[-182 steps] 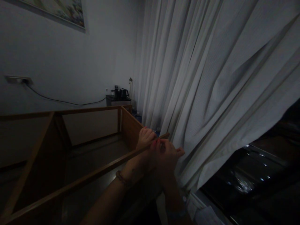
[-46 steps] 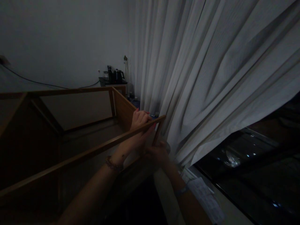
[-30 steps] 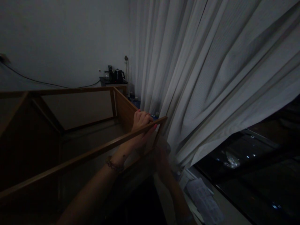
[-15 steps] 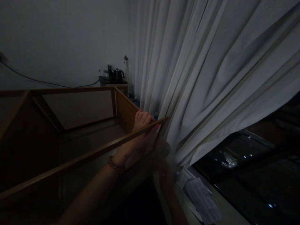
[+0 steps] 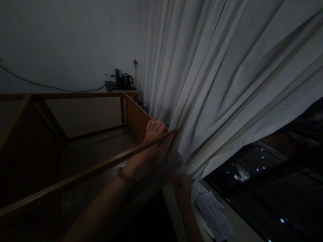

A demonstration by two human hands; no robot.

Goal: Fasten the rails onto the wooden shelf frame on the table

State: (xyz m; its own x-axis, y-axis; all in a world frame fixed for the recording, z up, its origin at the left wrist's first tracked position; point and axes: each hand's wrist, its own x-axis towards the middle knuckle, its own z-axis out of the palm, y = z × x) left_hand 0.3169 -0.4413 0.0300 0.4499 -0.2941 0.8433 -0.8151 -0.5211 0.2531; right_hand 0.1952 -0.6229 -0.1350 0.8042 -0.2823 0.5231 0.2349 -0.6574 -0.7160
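Observation:
In a dim room a wooden cabinet frame (image 5: 83, 173) lies on its side in front of me. My left hand (image 5: 154, 134), nails painted red, is closed around the frame's near rail at its right corner, with a beaded bracelet (image 5: 123, 175) on the wrist. My right hand (image 5: 182, 184) hangs lower, just below that corner beside the curtain, dark and smeared by motion. Its fingers cannot be made out, nor whether it holds anything.
A white curtain (image 5: 227, 84) hangs at the right, brushing the frame's corner. A dark glossy surface (image 5: 264, 181) lies under its hem, with printed sheets (image 5: 214, 215) near my right arm. A kettle (image 5: 126, 80) stands on a small table by the far wall.
My right hand has dropped from the frame's corner to a spot below it and drifted right. My left hand has kept its grip on the rail. The view has shifted slightly.

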